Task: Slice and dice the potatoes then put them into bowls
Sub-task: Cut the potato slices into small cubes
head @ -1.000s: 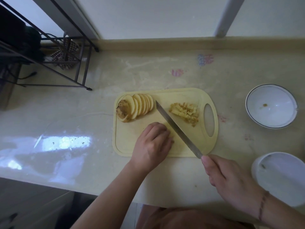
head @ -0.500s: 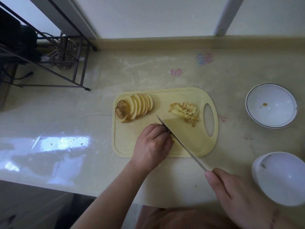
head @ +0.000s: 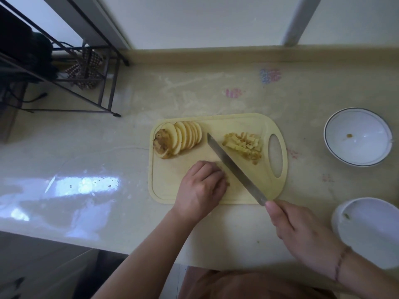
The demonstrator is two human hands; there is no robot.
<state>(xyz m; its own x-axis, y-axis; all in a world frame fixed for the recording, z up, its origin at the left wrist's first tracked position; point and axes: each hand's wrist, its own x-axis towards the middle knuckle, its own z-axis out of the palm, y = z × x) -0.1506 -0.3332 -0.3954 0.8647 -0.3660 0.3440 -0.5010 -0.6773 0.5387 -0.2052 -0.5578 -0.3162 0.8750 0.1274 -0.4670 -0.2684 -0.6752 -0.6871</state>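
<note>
The left hand point(head: 203, 186) curls knuckles-up over potato pieces on the near cutting board point(head: 218, 124), its grip clamped on them. The right hand point(head: 302, 231) grips the knife point(head: 235, 169), angled far-left. Fanned slices point(head: 183, 139) lie far left, dice point(head: 244, 145) right.

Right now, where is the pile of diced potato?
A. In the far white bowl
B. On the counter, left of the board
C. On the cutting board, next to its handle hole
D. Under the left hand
C: the diced potato lies on the cutting board, just left of its handle hole, while the far bowl holds only a tiny scrap.
</note>
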